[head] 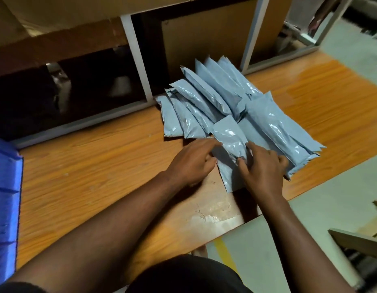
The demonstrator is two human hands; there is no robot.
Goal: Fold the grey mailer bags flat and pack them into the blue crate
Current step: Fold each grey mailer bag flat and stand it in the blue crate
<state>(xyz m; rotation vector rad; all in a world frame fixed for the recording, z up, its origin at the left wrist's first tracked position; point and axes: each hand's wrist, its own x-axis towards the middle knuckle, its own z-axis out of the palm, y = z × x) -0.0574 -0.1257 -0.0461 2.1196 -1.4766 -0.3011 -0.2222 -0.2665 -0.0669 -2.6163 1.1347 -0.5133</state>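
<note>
A pile of several grey mailer bags (236, 102) lies fanned out on the wooden table (88, 170), toward its far right. One grey mailer bag (229, 136) lies nearest to me, partly folded over itself. My left hand (193, 161) touches its left edge with fingers extended. My right hand (261, 168) presses on its right side, thumb and fingers bent against the plastic. The blue crate (6, 197) stands at the left edge of the view, only its right wall showing.
A white-framed shelf unit (136, 60) with dark openings runs along the table's far side. The table's near right edge drops to a pale floor (289, 240). A cardboard piece (360, 240) sits at the lower right.
</note>
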